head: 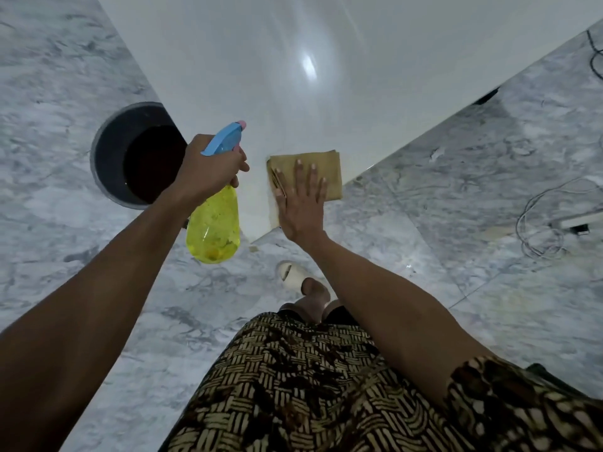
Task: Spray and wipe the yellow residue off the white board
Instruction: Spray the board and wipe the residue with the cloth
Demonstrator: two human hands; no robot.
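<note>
A glossy white board (293, 70) fills the upper middle, its near corner pointing toward me. My left hand (208, 168) grips a yellow spray bottle (213, 230) by its neck; the blue trigger head (225, 138) points up and to the right over the board. My right hand (301, 200) presses flat, fingers straight, on a folded tan cloth (326, 171) lying on the board's near corner. A faint yellowish smear (272, 207) shows on the board just left of my right hand.
A dark round bin (130, 158) stands on the grey marble floor (65, 93) left of the board, partly under its edge. White cables and a power strip (554, 223) lie on the floor at the right. My sandalled foot (293, 275) stands below the corner.
</note>
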